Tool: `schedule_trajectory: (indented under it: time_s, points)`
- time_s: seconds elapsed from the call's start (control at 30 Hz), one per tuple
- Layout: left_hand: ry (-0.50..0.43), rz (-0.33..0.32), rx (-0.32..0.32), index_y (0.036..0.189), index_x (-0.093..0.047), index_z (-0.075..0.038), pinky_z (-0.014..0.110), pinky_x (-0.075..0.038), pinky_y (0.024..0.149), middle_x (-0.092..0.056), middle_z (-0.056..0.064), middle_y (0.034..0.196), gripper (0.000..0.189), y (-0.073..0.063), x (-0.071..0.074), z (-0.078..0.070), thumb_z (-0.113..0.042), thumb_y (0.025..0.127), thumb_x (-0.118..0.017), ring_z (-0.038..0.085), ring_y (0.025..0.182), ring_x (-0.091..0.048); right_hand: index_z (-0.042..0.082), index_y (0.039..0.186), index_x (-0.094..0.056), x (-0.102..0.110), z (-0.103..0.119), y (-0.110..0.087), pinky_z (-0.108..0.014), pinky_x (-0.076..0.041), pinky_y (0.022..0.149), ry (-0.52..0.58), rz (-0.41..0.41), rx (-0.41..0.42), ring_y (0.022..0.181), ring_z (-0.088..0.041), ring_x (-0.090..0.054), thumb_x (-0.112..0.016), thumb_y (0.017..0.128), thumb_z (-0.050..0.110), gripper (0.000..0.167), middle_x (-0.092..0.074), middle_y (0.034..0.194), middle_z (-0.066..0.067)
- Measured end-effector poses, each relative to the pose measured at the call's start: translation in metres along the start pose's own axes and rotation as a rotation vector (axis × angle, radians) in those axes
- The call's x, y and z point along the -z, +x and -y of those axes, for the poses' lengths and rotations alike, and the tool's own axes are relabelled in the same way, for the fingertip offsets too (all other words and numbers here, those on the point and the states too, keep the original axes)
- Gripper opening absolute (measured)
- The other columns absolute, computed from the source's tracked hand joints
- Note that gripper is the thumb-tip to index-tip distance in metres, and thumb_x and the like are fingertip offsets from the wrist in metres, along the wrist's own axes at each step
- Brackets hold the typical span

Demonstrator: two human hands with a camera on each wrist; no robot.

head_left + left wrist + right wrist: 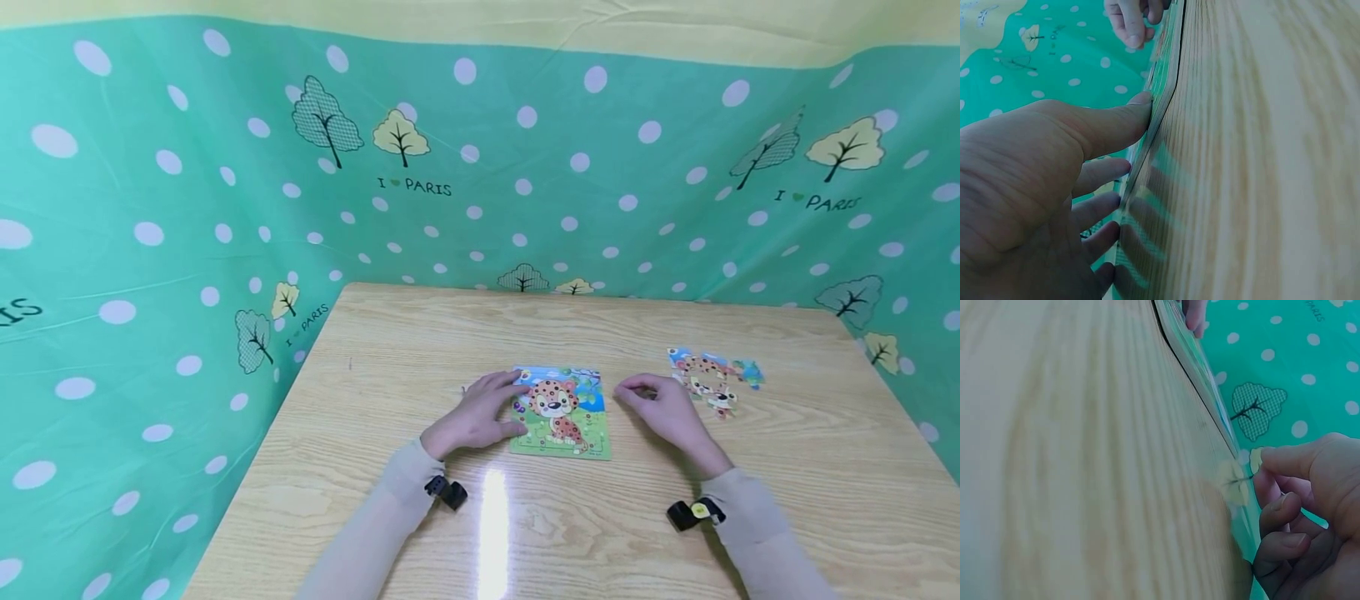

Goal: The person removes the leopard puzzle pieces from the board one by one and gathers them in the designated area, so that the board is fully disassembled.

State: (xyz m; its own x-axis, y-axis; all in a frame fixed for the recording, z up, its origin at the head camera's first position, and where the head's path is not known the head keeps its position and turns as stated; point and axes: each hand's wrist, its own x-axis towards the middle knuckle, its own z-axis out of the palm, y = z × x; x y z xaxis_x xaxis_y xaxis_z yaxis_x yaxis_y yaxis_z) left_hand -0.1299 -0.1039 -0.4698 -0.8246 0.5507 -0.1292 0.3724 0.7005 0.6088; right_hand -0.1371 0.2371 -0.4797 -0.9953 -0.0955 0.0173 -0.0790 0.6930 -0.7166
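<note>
A square leopard-cub puzzle board (561,412) lies flat on the table. My left hand (480,410) rests at its left side, fingers and thumb spread over that edge; in the left wrist view, the left hand (1054,187) has its thumb extended along the board's side. Just right of the board is my right hand (663,408), set down low with loosely curled fingers. From the right wrist, the right hand (1310,512) shows its thumb and index tips close together and nothing visible between them. Loose puzzle pieces (701,371) lie beyond this hand, partly overlapped by it.
The wood-grain table (420,333) ends at the back against a green dotted curtain (450,225), which also hangs at both sides. A blue-green piece (750,372) lies at the right of the loose group. A bright reflection shows on the tabletop before the board.
</note>
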Motion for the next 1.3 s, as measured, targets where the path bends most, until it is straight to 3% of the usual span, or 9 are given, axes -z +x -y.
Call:
schedule_trajectory:
  time_s: [0.33, 0.57, 0.87, 1.07, 1.3]
  points:
    - [0.001, 0.004, 0.002, 0.162, -0.046, -0.018, 0.064, -0.012, 0.134, -0.024, 0.005, 0.178, 0.071, 0.0, -0.001, 0.001, -0.04, 0.1, -0.072, 0.034, 0.166, -0.018, 0.009, 0.113, -0.081, -0.009, 0.01, -0.001, -0.029, -0.055, 0.085, 0.015, 0.031, 0.035, 0.098, -0.021, -0.072, -0.072, 0.103, 0.026, 0.022, -0.081, 0.111, -0.01]
    - [-0.007, -0.001, -0.003, 0.162, -0.046, -0.018, 0.064, -0.011, 0.134, -0.024, 0.005, 0.178, 0.071, 0.0, -0.001, 0.002, -0.04, 0.1, -0.072, 0.035, 0.166, -0.018, 0.012, 0.116, -0.081, -0.013, 0.016, -0.001, -0.025, -0.052, 0.069, 0.058, 0.129, 0.059, 0.081, -0.016, -0.064, -0.076, 0.099, 0.026, 0.022, -0.08, 0.108, -0.006]
    - [-0.021, -0.004, -0.01, 0.162, -0.047, -0.017, 0.065, -0.011, 0.134, -0.025, 0.006, 0.178, 0.07, 0.0, -0.001, 0.002, -0.038, 0.1, -0.072, 0.035, 0.166, -0.018, 0.014, 0.114, -0.079, -0.018, 0.022, 0.0, -0.024, -0.044, 0.063, 0.024, 0.257, 0.132, 0.069, -0.013, -0.053, -0.083, 0.093, 0.034, 0.028, -0.06, 0.077, 0.003]
    - [-0.022, -0.007, -0.007, 0.161, -0.047, -0.017, 0.065, -0.011, 0.133, -0.025, 0.006, 0.178, 0.069, -0.001, 0.0, 0.001, -0.038, 0.1, -0.072, 0.036, 0.165, -0.018, 0.013, 0.115, -0.077, -0.018, 0.025, 0.003, -0.025, -0.041, 0.063, 0.016, 0.301, 0.133, 0.065, -0.012, -0.048, -0.084, 0.093, 0.034, 0.031, -0.055, 0.073, 0.003]
    - [-0.014, 0.002, -0.006, 0.162, -0.046, -0.018, 0.065, -0.011, 0.133, -0.024, 0.006, 0.178, 0.071, -0.001, 0.001, 0.001, -0.04, 0.1, -0.072, 0.035, 0.166, -0.017, 0.006, 0.122, -0.072, -0.019, 0.023, 0.007, -0.024, -0.038, 0.057, -0.009, 0.283, 0.084, 0.061, -0.012, -0.045, -0.087, 0.09, 0.032, 0.045, -0.052, 0.072, 0.003]
